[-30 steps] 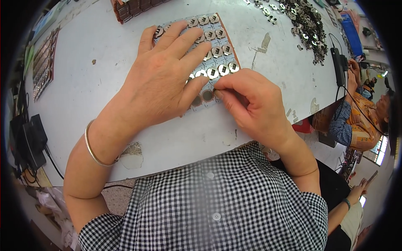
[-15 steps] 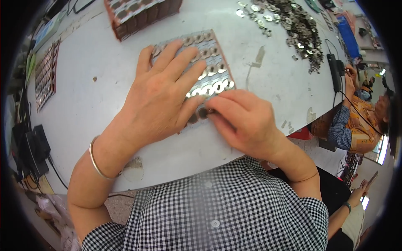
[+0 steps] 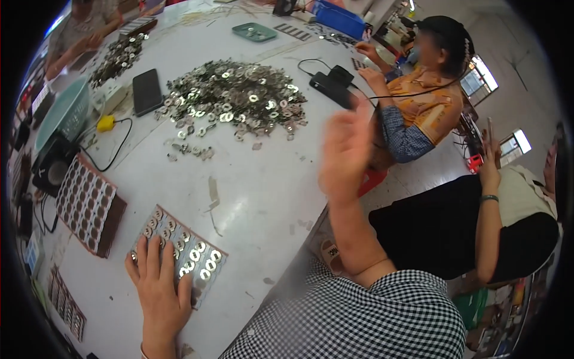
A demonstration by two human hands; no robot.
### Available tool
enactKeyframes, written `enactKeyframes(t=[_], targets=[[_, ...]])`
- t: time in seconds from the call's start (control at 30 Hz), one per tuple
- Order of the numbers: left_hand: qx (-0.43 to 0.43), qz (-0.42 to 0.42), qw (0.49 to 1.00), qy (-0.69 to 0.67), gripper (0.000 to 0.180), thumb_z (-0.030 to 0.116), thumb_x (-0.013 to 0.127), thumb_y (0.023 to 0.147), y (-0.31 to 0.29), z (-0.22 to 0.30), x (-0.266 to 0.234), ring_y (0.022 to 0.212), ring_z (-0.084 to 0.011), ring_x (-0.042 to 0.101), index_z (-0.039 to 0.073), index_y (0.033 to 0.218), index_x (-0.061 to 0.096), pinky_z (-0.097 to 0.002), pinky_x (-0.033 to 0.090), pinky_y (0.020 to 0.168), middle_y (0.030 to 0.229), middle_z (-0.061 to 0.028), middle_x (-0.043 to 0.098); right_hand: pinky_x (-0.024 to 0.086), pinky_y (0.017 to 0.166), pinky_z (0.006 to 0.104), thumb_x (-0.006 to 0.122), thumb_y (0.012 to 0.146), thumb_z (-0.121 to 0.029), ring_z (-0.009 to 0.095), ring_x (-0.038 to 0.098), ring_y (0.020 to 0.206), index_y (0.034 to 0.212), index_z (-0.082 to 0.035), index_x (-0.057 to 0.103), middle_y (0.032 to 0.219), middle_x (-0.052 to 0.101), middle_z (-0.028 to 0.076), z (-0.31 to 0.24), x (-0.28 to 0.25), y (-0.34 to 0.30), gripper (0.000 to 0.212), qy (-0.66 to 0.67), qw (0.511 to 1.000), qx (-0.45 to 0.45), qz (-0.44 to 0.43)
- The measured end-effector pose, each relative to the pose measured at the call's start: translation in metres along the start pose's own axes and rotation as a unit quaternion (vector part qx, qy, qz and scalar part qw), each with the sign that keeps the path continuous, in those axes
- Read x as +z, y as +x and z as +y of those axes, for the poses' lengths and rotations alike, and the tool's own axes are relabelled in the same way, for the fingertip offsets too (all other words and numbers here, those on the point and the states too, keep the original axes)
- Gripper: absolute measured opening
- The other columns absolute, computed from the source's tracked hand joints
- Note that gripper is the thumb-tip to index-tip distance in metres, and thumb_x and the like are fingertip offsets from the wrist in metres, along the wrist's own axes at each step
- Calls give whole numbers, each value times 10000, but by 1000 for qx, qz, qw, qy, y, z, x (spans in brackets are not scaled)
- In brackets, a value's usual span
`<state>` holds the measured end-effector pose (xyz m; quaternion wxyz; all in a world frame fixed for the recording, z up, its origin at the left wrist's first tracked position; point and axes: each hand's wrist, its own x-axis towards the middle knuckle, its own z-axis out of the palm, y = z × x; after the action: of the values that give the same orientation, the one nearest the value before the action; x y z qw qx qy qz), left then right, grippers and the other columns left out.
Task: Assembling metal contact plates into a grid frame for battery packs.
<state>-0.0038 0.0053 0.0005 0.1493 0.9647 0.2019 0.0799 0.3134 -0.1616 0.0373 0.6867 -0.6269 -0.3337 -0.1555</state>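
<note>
Right hand (image 3: 347, 149) lifted; board (image 3: 202, 288) bluish, disc-studded.

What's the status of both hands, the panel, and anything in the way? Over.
Left hand on panel, fingers spread. Right hand away from panel, motion-blurred. Panel partly covered by left hand.

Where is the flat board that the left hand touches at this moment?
In the head view, the flat board lies lower left on the white table, partly under the left hand, to the lower right of the brown block.
</note>
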Motion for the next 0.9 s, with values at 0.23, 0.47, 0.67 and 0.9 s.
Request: enactKeyframes(t=[0.23,0.47,0.67,0.9], targets=[[-13,13,1000,13,577,186,662,853,0,-1,1,1444,-472,343,-62,1361,548,-631,163,1191,1492,-255,467,327,493,205,603,999,-66,26,393,592,1493,-6,441,781,472,-51,21,-37,22,523,182,967,176,16],[23,52,998,-23,587,233,711,841,8,-9,5,1419,-449,391,-43,1342,579,-589,213,1177,1439,-244,520,457,594,237,707,910,-69,91,539,646,1171,-54,728,934,697,40,10,51,-44,262,-144,904,17,-403],[49,94,994,-22,568,261,786,804,4,-12,8,1350,-439,460,-31,1266,632,-622,275,1109,1382,-215,552,505,665,291,710,902,-94,148,582,686,1153,-50,731,1001,691,74,54,88,3,256,-244,864,-42,-439],[48,76,995,-42,573,232,752,817,4,-12,5,1395,-454,425,-49,1296,607,-590,243,1151,1426,-243,530,531,704,325,719,907,-130,207,601,716,1120,-46,731,934,695,51,89,102,6,229,-225,854,-198,-426]])
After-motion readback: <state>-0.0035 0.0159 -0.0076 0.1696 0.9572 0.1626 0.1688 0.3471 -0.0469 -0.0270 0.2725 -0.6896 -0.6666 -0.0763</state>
